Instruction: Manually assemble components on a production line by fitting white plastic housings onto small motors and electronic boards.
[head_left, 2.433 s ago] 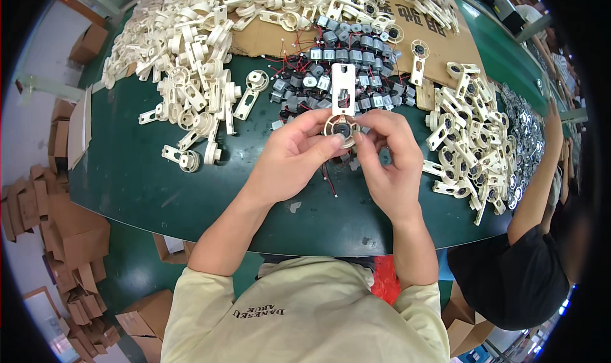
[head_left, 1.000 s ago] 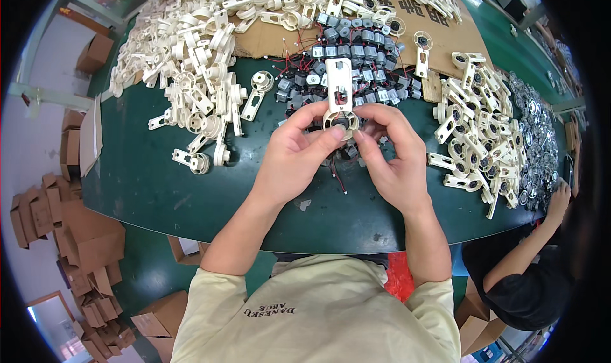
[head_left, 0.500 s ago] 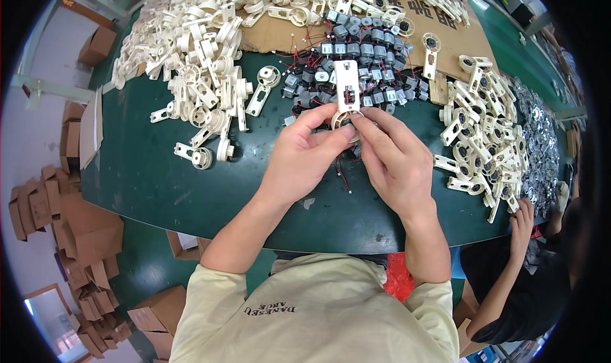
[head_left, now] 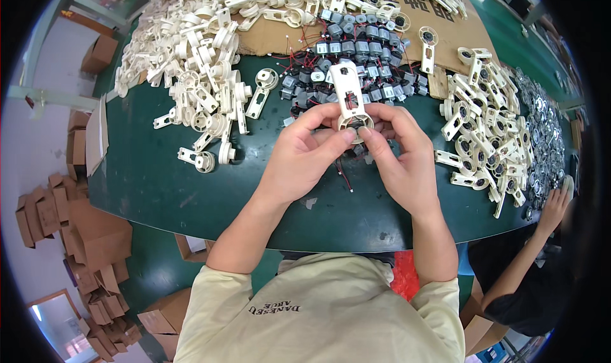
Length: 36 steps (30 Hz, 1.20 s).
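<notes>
I have left hand (head_left: pixel 304 149) and right hand (head_left: pixel 405 156) pinching ring end of cream slotted plastic housing (head_left: pixel 347 83), long axis pointing away; neither nearer.

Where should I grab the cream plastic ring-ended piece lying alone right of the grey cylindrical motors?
Probably pinch the cream plastic piece by its straight handle, across the width, from your side: the handle points toward you, the ring away.

Slotted, ring-ended plastic housing (head_left: pixel 344 78), centre: cream. Cylindrical metal motors (head_left: pixel 363 48), twelve o'clock: grey and black. Flat-topped worktable (head_left: pixel 191 194), eight o'clock: dark green. Flat cardboard sheet (head_left: pixel 461 38), one o'clock: brown, black lettering. Short-sleeved cloth shirt (head_left: pixel 318 331), six o'clock: pale yellow, dark lettering.
</notes>
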Each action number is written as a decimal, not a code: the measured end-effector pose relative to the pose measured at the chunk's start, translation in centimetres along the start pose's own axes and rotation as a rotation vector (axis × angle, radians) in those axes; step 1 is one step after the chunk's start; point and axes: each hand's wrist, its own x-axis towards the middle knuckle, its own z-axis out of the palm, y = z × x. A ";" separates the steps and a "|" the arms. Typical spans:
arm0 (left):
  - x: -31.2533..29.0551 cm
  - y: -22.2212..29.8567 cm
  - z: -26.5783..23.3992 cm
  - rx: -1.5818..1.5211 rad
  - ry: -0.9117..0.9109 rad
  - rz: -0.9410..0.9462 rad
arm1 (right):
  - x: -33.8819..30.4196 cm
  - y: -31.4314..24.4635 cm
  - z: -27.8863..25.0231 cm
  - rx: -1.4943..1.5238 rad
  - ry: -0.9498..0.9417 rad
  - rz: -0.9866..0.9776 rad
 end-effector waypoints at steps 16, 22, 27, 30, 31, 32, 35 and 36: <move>0.7 -1.8 -0.1 0.233 0.042 0.210 | 0.0 1.3 0.5 0.054 -0.038 0.001; 1.6 0.8 -2.7 0.569 0.313 0.439 | 1.2 0.7 -4.1 0.001 0.316 0.112; 3.2 1.4 -6.6 1.127 0.585 0.378 | 2.6 3.1 -9.3 -0.682 0.660 0.048; 4.2 -0.2 -7.4 1.557 0.612 0.420 | 2.3 2.4 -7.6 -0.483 0.555 0.025; 4.2 0.2 -7.4 1.544 0.594 0.326 | 2.0 2.1 -6.8 -0.461 0.407 0.062; 4.2 0.4 -7.6 1.531 0.575 0.232 | 1.8 1.9 -6.1 -0.435 0.261 0.100; 3.8 1.0 -7.5 1.614 0.547 0.202 | 1.8 1.5 -4.5 -0.554 0.032 -0.066; 3.7 1.3 -7.3 1.625 0.527 0.161 | 1.6 1.3 -3.9 -0.540 -0.009 -0.025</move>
